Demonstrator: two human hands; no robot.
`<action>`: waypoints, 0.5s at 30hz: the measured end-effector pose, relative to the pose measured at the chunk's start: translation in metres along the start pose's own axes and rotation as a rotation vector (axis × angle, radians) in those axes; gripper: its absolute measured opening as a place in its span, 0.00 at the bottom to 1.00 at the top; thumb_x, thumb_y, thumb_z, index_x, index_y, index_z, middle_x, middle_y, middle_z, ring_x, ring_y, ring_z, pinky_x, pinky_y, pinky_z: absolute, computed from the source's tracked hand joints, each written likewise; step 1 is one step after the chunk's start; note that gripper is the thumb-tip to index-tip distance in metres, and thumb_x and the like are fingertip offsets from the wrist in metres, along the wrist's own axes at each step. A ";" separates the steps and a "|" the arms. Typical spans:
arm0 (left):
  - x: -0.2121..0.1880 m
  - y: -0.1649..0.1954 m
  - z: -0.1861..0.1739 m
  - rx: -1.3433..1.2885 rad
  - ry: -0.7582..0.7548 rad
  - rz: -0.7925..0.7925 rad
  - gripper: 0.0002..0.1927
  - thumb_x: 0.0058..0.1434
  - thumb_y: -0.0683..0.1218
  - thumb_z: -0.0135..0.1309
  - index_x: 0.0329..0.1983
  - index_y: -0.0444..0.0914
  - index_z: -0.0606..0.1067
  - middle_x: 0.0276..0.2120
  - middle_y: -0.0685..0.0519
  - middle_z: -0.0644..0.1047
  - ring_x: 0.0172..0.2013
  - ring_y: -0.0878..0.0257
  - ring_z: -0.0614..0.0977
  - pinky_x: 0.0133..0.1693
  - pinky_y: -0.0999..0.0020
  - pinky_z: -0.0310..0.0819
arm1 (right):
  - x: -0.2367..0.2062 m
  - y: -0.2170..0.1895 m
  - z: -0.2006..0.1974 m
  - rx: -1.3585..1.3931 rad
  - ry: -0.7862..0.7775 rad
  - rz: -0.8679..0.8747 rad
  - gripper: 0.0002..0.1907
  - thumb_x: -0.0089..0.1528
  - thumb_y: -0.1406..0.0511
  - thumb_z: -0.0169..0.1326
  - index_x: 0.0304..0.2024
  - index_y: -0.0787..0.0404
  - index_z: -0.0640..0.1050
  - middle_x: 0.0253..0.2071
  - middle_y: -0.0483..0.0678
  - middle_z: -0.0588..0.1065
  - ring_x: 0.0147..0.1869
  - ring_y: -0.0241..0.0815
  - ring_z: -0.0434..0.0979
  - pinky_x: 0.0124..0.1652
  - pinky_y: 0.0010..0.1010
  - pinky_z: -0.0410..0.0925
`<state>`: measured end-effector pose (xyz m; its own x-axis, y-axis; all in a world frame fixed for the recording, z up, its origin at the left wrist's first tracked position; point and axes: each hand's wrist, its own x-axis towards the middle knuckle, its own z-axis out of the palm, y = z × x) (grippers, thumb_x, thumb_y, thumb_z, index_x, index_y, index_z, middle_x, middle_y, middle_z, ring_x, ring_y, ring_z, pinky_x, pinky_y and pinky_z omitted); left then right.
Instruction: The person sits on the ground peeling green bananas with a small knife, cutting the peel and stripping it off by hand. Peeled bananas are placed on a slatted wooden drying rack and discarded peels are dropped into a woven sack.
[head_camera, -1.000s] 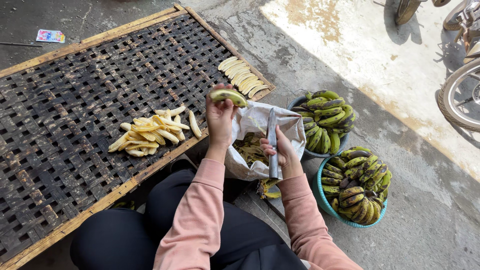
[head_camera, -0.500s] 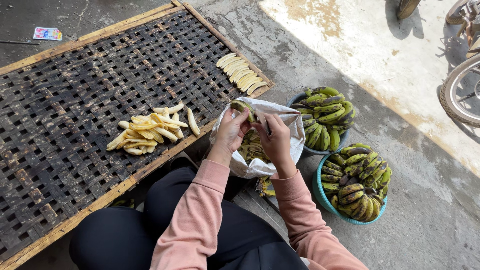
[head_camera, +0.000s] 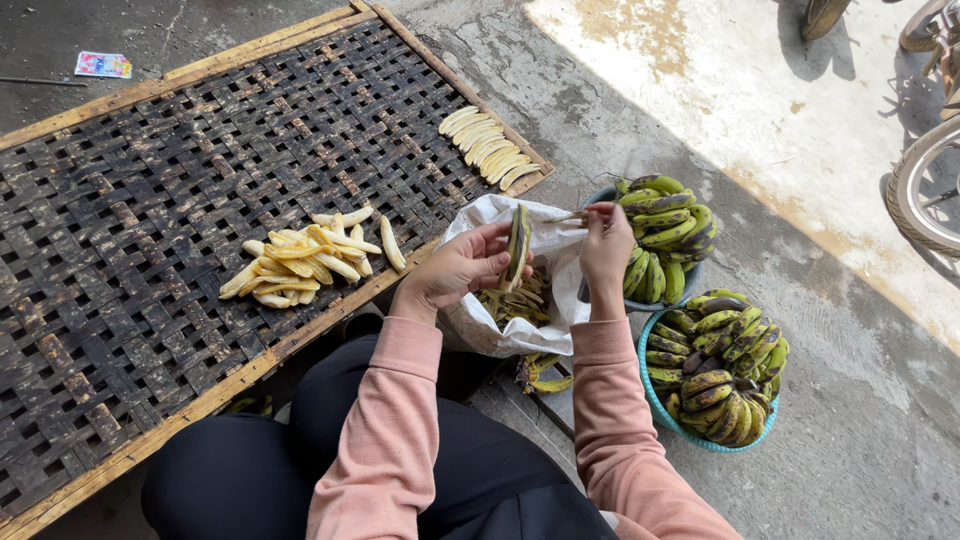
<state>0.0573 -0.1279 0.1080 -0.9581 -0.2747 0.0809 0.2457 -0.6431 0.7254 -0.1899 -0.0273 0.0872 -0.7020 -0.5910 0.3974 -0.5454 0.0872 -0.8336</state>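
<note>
Two hands work a green-skinned banana (head_camera: 518, 243) over a white plastic bag (head_camera: 500, 330) of peels.

L hand (head_camera: 455, 270) is closed round the banana, holding it upright just above the bag; R hand (head_camera: 606, 245) is pinched narrow on a thin strip of peel at the banana's top, w/ a small knife-like blade only partly visible. Left of the bag lies a dark woven bamboo tray w/ pale wooden frame (head_camera: 150, 180), carrying a heap of peeled yellow banana pieces (head_camera: 300, 265) & a neat row of peeled ones (head_camera: 490, 148) near its far corner. Right of the bag: two round basins of green-black banana bunches, the nearer turquoise (head_camera: 715, 365), the other behind it (head_camera: 665, 235).
</note>
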 end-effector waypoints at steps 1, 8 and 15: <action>0.003 -0.001 0.000 0.078 0.088 0.054 0.30 0.64 0.40 0.57 0.69 0.36 0.64 0.48 0.50 0.79 0.47 0.61 0.84 0.47 0.65 0.84 | -0.004 0.001 0.002 -0.020 -0.050 -0.097 0.08 0.69 0.72 0.51 0.50 0.67 0.78 0.42 0.49 0.79 0.43 0.36 0.79 0.43 0.26 0.72; 0.037 -0.033 -0.005 0.120 0.485 0.292 0.24 0.61 0.43 0.61 0.59 0.36 0.68 0.46 0.50 0.78 0.43 0.63 0.82 0.43 0.66 0.83 | -0.070 -0.053 0.010 0.191 -0.243 -0.002 0.20 0.64 0.67 0.62 0.59 0.63 0.78 0.38 0.45 0.79 0.28 0.26 0.64 0.30 0.21 0.61; 0.037 -0.039 -0.012 0.212 0.486 0.234 0.20 0.68 0.47 0.58 0.60 0.36 0.72 0.45 0.50 0.79 0.39 0.66 0.79 0.37 0.71 0.77 | -0.077 -0.102 0.017 -0.090 -0.071 -0.398 0.05 0.67 0.70 0.58 0.45 0.66 0.78 0.38 0.49 0.76 0.38 0.39 0.76 0.40 0.28 0.69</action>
<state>0.0141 -0.1221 0.0746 -0.6917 -0.7215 -0.0308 0.3601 -0.3816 0.8513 -0.0727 -0.0044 0.1349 -0.3968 -0.6461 0.6520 -0.8080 -0.0912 -0.5822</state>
